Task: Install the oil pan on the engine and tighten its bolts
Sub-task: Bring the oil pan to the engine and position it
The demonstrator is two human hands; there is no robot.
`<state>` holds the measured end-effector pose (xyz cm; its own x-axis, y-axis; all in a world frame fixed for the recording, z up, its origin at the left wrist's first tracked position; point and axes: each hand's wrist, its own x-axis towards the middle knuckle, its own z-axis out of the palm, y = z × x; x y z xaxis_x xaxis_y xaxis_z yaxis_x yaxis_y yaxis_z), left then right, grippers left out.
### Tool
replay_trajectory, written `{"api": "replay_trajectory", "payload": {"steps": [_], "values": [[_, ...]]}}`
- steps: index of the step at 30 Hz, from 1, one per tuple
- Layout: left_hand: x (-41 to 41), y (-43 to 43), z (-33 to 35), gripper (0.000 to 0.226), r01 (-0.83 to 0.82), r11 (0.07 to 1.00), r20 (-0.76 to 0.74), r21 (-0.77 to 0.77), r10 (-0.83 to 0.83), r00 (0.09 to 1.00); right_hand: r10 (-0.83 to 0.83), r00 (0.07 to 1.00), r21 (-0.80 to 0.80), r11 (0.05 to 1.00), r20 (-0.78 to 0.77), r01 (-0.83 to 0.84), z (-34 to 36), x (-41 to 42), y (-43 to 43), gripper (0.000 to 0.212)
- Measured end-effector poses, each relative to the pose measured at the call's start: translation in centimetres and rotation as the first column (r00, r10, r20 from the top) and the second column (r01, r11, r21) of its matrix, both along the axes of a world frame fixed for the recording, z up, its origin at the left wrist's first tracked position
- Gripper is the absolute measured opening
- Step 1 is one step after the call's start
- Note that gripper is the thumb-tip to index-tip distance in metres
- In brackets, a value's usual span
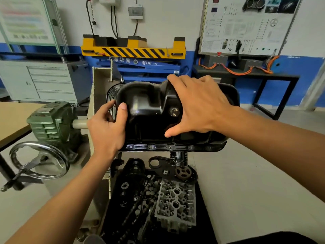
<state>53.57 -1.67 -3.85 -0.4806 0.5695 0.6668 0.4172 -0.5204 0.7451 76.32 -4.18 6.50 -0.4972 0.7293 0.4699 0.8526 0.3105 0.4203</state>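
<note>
The black oil pan (149, 106) lies bottom-up on the engine held in the stand, its flange (163, 147) facing me with bolts or bolt holes along it. My left hand (107, 127) grips the pan's left end, thumb on its top face and fingers curled round the side. My right hand (197, 106) lies spread over the raised right part of the pan, fingers reaching over the far edge and thumb pressing the near wall beside the drain plug (174, 111). The engine beneath is mostly hidden; an oil filter (177, 156) hangs below the flange.
A green gearbox (52, 120) with a chrome handwheel (38, 161) sits left of the stand. Below the pan, a black tray holds a cylinder head (175, 203), a sprocket (183, 172), a chain and several small parts. A wooden table (12, 117) is at left, cabinets and a yellow lift behind.
</note>
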Motion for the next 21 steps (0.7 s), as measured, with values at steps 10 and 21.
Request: {"api": "replay_trajectory", "payload": {"steps": [10, 21], "values": [[-0.1, -0.2, -0.4, 0.061, 0.003, 1.0, -0.012, -0.008, -0.004, 1.0, -0.001, 1.0, 0.009, 1.0, 0.026, 0.001, 0.0, 0.1, 0.1, 0.142], [-0.5, -3.4, -1.6, 0.018, 0.065, 0.977, 0.38, -0.205, 0.018, 0.925, 0.011, 1.0, 0.016, 1.0, 0.014, -0.012, 0.0, 0.3, 0.3, 0.14]]}}
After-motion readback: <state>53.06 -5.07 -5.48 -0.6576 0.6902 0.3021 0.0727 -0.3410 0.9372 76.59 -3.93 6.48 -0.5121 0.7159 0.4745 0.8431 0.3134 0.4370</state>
